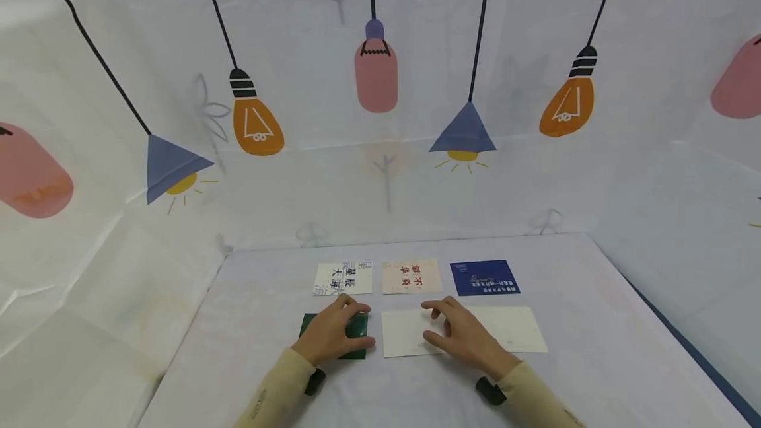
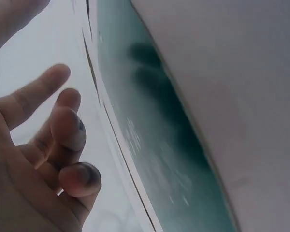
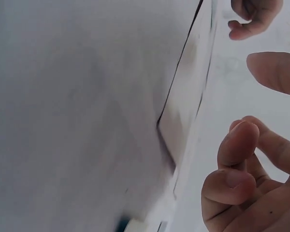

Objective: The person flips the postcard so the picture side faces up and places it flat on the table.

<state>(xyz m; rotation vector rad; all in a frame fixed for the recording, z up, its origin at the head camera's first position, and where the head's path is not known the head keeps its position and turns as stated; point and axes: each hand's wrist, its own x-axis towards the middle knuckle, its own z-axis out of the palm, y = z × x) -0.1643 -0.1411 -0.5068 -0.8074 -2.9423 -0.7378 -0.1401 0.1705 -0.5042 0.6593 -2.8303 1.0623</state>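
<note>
nearest the head camera, left sleeve [image 1: 276,392] and right sleeve [image 1: 538,401] in creased cream cloth, with black wrist devices [image 1: 490,390] at the cuffs. beyond, left hand [image 1: 335,329] above the green card [image 1: 358,327], thumb and forefinger parted in a c-shape, fingertips clear of the card in the left wrist view, dark shadow on its gloss; grip released, holding nothing. right hand [image 1: 466,335] above the left part of the long white sheet [image 1: 514,329], fingers loosely bent, thumb held apart; grip likewise released, nothing between the fingertips.

green card smooth, shiny and straight-edged, flat on the pale surface [image 1: 600,329], partly hidden by the left hand, looking wider than deep. just beside, to its right, the white sheet: matte, narrow rectangle, long axis running left to right, small faint mark toward the near edge.

farther back, set in a row from left to right: white card [image 1: 325,277] with black characters, cream card [image 1: 428,273] with red ones, deep blue card [image 1: 484,273] with pale ones. behind, wrinkled white sheeting [image 1: 333,197] printed with hanging lamps [image 1: 465,131].
</note>
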